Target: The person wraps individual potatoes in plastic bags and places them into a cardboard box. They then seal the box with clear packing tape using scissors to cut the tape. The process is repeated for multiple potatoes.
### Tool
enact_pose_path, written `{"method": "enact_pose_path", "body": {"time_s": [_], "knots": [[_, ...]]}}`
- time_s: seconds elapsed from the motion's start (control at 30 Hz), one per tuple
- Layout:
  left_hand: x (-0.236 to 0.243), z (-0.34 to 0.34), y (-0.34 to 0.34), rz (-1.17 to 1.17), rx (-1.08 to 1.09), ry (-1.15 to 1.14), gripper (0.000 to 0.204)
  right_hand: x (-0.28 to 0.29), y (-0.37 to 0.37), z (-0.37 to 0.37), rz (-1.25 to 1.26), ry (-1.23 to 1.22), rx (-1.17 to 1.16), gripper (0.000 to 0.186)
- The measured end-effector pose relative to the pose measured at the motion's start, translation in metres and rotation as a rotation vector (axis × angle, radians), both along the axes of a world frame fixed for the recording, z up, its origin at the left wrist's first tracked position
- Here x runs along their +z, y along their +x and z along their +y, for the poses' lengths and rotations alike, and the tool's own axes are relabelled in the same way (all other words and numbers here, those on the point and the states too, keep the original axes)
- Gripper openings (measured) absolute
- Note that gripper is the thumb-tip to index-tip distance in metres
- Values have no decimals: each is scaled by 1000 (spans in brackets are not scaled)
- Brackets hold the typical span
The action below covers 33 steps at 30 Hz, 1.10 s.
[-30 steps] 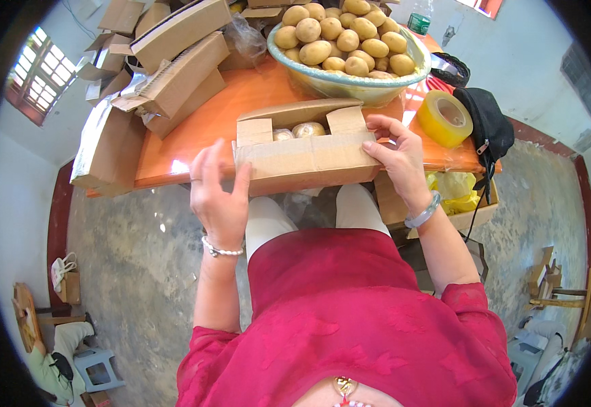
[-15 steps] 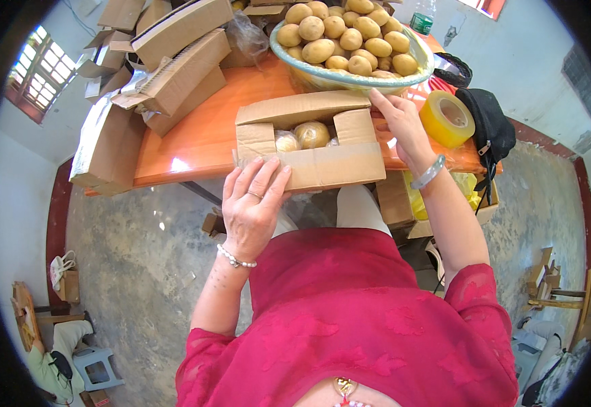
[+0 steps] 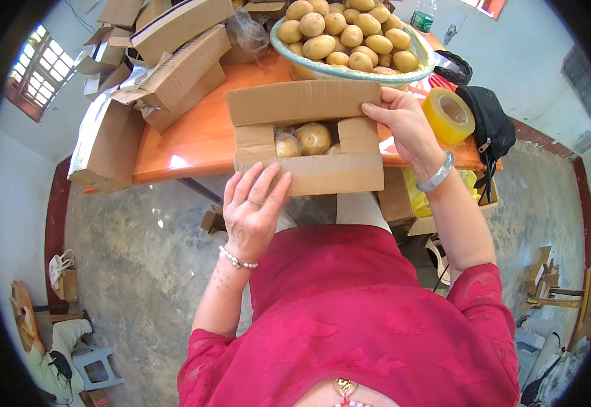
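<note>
The far flap (image 3: 302, 102) of my cardboard box (image 3: 329, 175) has lifted higher, its right corner now pinched in my right hand (image 3: 407, 122); my left hand (image 3: 254, 207) lies on the near-left edge, its grip hidden. The box, with wrapped potatoes (image 3: 313, 138) inside, sits at the near edge of the worktop (image 3: 180, 146). Behind it is a heaped basin (image 3: 425, 60), then a green-labelled bottle (image 3: 422, 19).

Potatoes (image 3: 319, 47) in basin (image 3: 423, 60), basin behind carton (image 3: 336, 175)

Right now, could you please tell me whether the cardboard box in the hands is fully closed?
No, the cardboard box is open, with wrapped potatoes showing between its end flaps.
</note>
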<state>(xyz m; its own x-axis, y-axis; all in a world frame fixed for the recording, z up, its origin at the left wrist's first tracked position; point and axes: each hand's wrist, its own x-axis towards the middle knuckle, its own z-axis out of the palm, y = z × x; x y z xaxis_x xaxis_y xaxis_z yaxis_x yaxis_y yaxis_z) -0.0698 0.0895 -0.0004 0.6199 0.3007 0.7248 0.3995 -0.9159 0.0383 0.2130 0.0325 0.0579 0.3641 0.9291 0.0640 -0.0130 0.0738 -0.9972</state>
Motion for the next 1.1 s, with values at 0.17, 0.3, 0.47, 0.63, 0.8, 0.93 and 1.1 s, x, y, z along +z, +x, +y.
{"method": "enact_pose_path", "body": {"time_s": [0.17,0.3,0.47,0.63,0.8,0.93,1.1], "knots": [[20,19,10,-11,-49,-84,43,-22,7,-15,-767,285,40,28],[39,38,19,-23,-98,-249,39,-16,10,-31,-1295,175,146,70],[48,60,23,121,-88,-172,34,-7,-7,-34,-1574,57,127,82],[38,57,15,-54,-41,-119,33,-6,-7,-30,-1587,32,142,78],[-10,53,-13,-498,177,-503,43,-6,6,-34,-1383,61,219,74],[-42,33,-12,-360,225,-772,52,-6,15,-30,-1260,75,279,74],[-70,32,6,-496,280,-1194,50,-3,27,-26,-1223,60,312,78]]}}
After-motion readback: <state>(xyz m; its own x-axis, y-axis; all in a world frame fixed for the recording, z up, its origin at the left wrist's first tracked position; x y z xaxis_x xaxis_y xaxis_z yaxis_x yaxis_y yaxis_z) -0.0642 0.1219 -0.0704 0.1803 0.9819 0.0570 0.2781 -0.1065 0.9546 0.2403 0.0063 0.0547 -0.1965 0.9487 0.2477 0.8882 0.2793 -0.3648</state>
